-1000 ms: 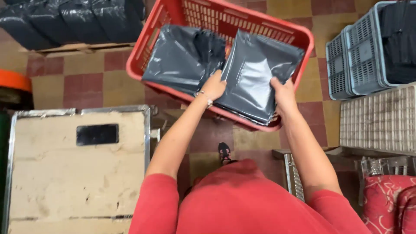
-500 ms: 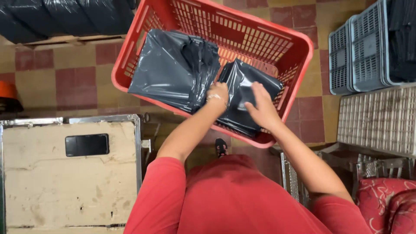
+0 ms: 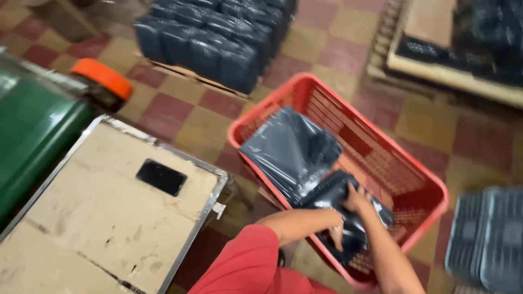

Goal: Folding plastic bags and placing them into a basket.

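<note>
Both hands are down in the red basket [image 3: 419, 179] at abt 5 o'clock of the view; right hand [image 3: 357, 198] rests w/ fingers curled on a dark grey poly bag [image 3: 348, 228], grip closed on it; left hand [image 3: 336, 235] is tucked under the same bag, grip state can't tell. A larger grey bag [image 3: 289, 152] leans on the basket's wall at 11 o'clock from the hands; a phone [image 3: 161, 177] lies on the counter [image 3: 98, 218] at 9 o'clock, well apart.

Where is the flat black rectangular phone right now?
In the head view, left of centre, the black phone lies on the worn beige metal-edged tabletop, left of the red plastic basket.
</note>
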